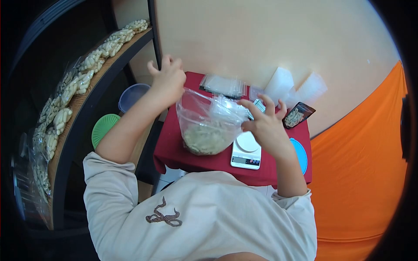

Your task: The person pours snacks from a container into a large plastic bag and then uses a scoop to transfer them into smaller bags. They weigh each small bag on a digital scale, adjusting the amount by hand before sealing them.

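Observation:
A large clear plastic bag [189,111] stands on the table, its lower part filled with pale greenish pieces. My left hand [169,81] is raised at the bag's upper left edge and grips it, with some fingers lifted away. On the other side, my right hand [266,124] pinches the bag's upper right edge between thumb and finger, the other fingers spread. The bag's mouth is stretched between the two hands. Just below my right hand is a white digital scale [246,155], with nothing visible on its round plate.
The table has a dark red cloth [174,150]. Flat clear bags [223,85], white plastic sleeves [279,85], a black filled pouch [298,115] and a blue lid [299,153] lie around. Left are a shelf [82,102] of filled bags and a green basket [103,126]; right, an orange cloth [361,169].

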`<state>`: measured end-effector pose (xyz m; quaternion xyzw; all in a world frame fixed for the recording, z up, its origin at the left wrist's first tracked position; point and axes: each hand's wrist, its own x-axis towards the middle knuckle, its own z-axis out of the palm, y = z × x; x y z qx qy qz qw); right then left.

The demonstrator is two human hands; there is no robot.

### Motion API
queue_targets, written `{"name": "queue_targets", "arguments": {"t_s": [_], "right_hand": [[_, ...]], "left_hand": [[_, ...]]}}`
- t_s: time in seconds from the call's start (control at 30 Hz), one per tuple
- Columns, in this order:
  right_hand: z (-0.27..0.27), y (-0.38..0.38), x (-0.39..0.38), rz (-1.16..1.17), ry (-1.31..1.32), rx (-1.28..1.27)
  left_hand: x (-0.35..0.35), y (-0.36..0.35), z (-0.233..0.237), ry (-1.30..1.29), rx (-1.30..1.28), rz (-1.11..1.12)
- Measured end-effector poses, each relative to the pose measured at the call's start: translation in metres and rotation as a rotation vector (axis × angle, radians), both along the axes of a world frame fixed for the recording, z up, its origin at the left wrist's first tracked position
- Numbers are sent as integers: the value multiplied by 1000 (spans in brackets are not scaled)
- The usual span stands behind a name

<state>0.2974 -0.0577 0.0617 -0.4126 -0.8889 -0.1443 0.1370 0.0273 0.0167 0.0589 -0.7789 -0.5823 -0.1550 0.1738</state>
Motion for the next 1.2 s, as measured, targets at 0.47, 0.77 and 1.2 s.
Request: {"name": "queue_targets", "arguments": {"t_s": [0.47,0.77,1.2], "right_hand": [[-6,22,-23,-17,244,-181],[-3,53,-56,-118,87,-386],[-11,31,-29,-268,727,-244]], "left_hand": [[-15,-39,10,-110,-131,-526],[-18,-44,3,38,-86,-520],[-57,-94,-21,-112,68,-359]]}}
